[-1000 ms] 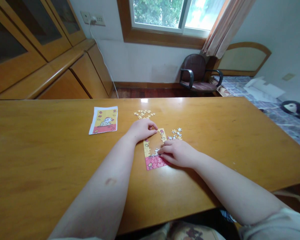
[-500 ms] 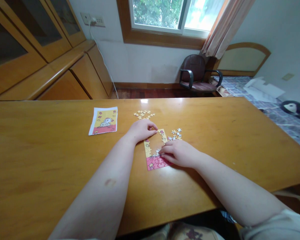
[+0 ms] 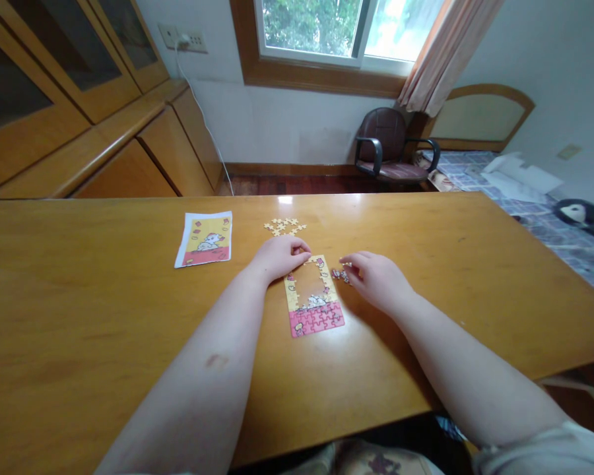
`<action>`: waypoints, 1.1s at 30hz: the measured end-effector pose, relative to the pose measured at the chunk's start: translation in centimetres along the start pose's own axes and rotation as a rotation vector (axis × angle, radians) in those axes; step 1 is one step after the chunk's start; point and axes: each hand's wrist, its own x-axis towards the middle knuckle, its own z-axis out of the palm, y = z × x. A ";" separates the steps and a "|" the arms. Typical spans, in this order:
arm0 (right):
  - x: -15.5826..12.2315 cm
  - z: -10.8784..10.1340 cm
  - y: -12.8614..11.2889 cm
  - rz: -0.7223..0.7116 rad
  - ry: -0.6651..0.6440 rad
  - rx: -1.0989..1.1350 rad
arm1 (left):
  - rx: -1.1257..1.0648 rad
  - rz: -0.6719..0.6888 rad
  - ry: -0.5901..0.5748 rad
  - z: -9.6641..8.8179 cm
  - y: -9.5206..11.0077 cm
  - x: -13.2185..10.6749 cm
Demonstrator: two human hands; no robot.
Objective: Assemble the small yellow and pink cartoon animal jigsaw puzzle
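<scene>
A partly built jigsaw puzzle [image 3: 313, 295] lies on the wooden table [image 3: 79, 297], with a pink bottom band, a yellow border and a bare middle. My left hand [image 3: 280, 256] rests at its top left corner, fingers curled down against the edge. My right hand [image 3: 376, 277] is to the right of the puzzle, fingers bent over a small heap of loose pieces [image 3: 340, 273]; whether a piece is in them I cannot see. A second cluster of loose yellow pieces [image 3: 284, 226] lies beyond my left hand.
A printed reference picture [image 3: 205, 238] lies flat to the left of the puzzle. Wooden cabinets [image 3: 79, 119] stand at the left behind the table. An armchair [image 3: 393, 148] sits under the window, and a bed [image 3: 549, 204] runs along the right.
My right hand has lifted off the puzzle's lower right part and moved up and right to the loose pieces, uncovering the puzzle. My left hand has stayed put.
</scene>
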 end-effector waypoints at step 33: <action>0.1 -0.9 1.0 -0.012 -0.297 0.002 | -0.040 -0.022 0.026 0.1 -0.3 0.2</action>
